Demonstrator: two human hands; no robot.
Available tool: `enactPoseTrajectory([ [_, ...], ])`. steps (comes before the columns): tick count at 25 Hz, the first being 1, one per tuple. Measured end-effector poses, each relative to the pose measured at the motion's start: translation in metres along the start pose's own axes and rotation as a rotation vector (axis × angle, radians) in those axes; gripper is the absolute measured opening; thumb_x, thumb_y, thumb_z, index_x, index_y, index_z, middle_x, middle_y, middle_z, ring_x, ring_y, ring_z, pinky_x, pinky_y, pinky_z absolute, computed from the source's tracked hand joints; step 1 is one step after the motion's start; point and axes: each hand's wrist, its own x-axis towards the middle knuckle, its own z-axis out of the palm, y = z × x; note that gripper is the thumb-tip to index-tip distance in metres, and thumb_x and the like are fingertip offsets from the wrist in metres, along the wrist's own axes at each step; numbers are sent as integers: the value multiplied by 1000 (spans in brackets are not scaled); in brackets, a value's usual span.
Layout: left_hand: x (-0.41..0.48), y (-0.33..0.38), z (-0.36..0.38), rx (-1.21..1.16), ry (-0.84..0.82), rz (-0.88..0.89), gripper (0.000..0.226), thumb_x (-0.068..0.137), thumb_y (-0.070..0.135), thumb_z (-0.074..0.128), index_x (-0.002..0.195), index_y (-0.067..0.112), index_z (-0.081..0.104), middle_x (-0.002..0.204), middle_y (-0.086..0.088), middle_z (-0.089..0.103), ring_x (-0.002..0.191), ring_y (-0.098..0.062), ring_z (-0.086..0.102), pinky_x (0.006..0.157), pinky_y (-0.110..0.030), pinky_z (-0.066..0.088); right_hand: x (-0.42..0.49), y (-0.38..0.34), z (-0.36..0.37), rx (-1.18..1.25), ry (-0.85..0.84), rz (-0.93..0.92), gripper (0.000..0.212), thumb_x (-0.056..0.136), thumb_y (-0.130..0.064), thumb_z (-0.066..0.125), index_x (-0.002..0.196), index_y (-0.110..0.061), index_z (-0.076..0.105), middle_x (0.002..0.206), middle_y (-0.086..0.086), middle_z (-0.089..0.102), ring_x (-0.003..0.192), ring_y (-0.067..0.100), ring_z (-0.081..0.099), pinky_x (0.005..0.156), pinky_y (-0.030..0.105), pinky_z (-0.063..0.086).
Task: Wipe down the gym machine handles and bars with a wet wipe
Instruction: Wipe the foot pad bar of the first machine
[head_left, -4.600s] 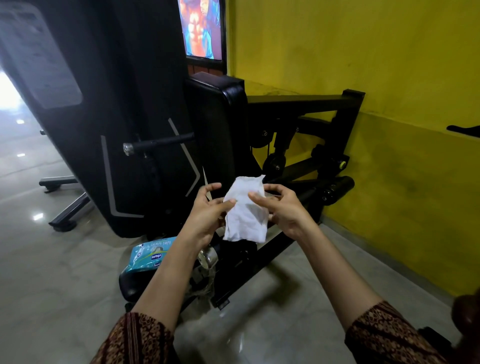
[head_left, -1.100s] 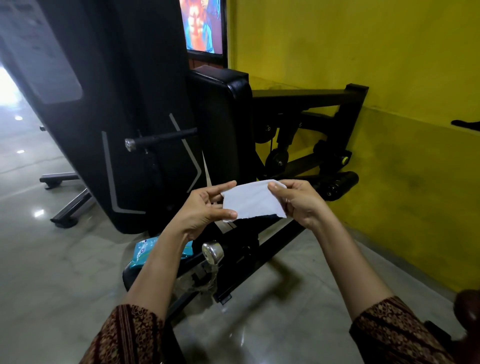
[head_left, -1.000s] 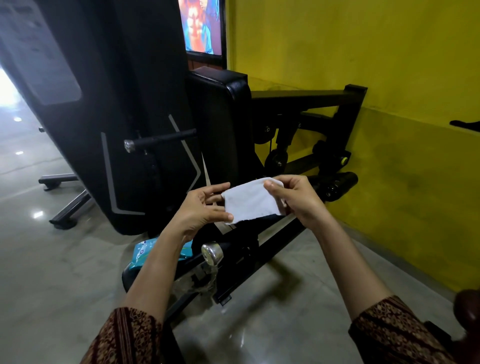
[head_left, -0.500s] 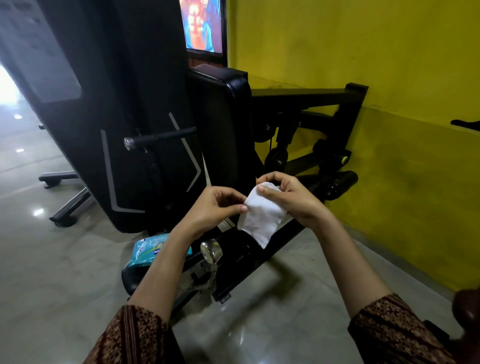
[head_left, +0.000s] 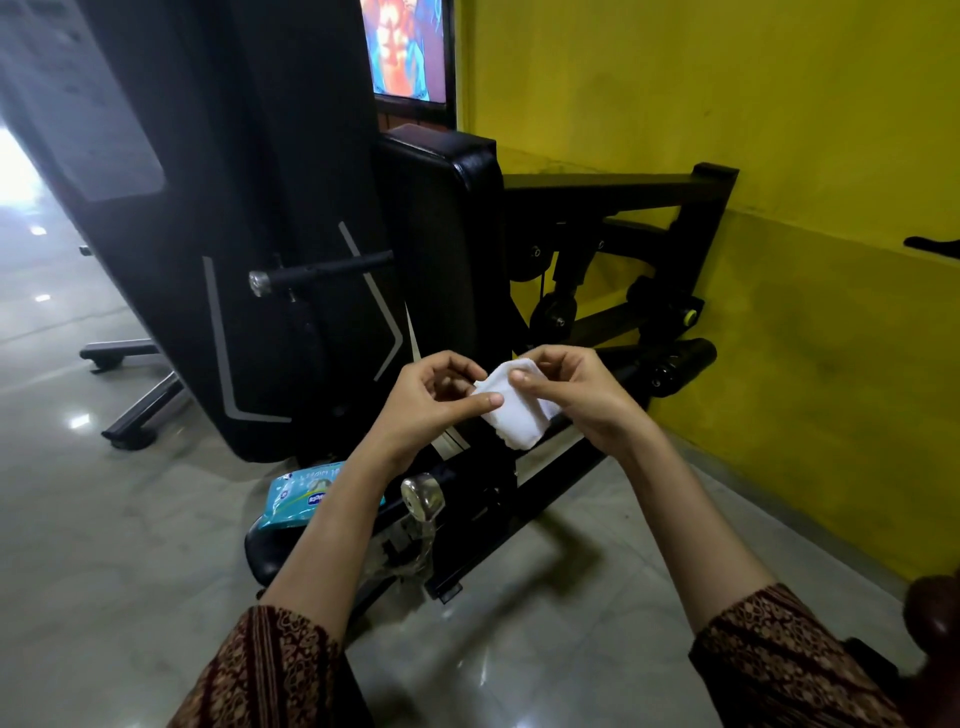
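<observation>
Far to the left of the left hand (head_left: 431, 402), a glossy grey floor (head_left: 104, 519) runs under the tall black shroud (head_left: 234, 234) of the gym machine. Up and left of that hand, a black handle bar (head_left: 322, 271) with a chrome end cap sticks out sideways from the shroud. Below the left forearm a teal pack of wipes (head_left: 304, 496) lies on a black padded part of the machine, and a chrome knob (head_left: 422, 499) sits just right of the forearm. The left hand is curled, its thumb and forefinger pinching the left edge of the wet wipe (head_left: 517, 415). The white wipe is folded into a small thick pad and is held in the air between the two hands, in front of the machine and apart from its bars. Above the hands stands the upright black back pad (head_left: 441, 249), and higher up is a bright poster or screen (head_left: 405, 47). The right hand (head_left: 576, 397) grips the wipe's right side, thumb pressed on its front face and fingers curled behind it. Up and right of this hand a black frame bar (head_left: 613, 184) runs level toward the yellow wall (head_left: 779, 130), and near its right side sits a black foam roller (head_left: 683, 364). Both forearms come out of dark patterned sleeves (head_left: 270, 670).
</observation>
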Motion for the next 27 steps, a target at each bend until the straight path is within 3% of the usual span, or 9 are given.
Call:
enactPoseTrajectory([
  [4,-3,4,4,-74,34,23,33,71,-4,74,94,18,62,83,-2,58,71,-11,59,66,-22,50,-4,-2,11,56,-156,123,28,92,-11,54,117,0,51,96,6,62,82,8,63,64,17,51],
  [6,-5,5,2,-98,43,2,42,73,-9,71,101,21,59,91,-4,56,71,-14,62,67,-24,51,-7,-1,13,79,-139,187,35,90,-9,57,123,-7,46,90,2,63,72,0,64,58,13,49],
  [8,-7,6,1,-82,48,-6,45,73,-9,71,103,21,57,95,-5,56,72,-14,65,68,-24,52,-6,4,12,83,-119,211,40,85,-6,63,123,-6,50,87,4,68,74,4,67,63,17,52],
  [12,-11,2,2,97,80,34,36,76,3,72,102,23,58,100,-4,59,80,-8,65,75,-25,55,-7,12,9,-3,-48,163,27,81,-9,68,101,9,64,75,5,65,63,7,61,56,18,46],
  [15,-18,-7,-4,408,128,80,32,80,15,72,110,21,61,109,0,63,101,-13,61,88,-27,50,-12,19,9,-27,50,129,17,81,-9,68,92,3,64,77,7,63,65,8,60,58,19,47],
  [19,-47,-24,-6,807,97,116,46,81,27,70,123,12,59,133,-4,53,124,-17,48,101,-21,30,-26,32,16,-100,176,116,12,78,-7,72,89,-5,68,87,16,68,79,20,64,71,33,51],
  [23,-80,-36,-7,827,209,121,71,70,59,60,122,10,60,129,-7,57,120,-19,52,101,-25,35,-36,39,21,-111,175,108,9,84,-9,65,92,-13,69,91,8,70,87,17,65,73,27,51],
  [27,-96,-39,1,726,343,64,64,75,46,72,125,9,57,125,-4,59,113,-5,47,97,-12,31,-38,44,26,-175,143,46,13,89,-12,59,101,-11,65,93,3,67,87,14,63,75,28,51],
])
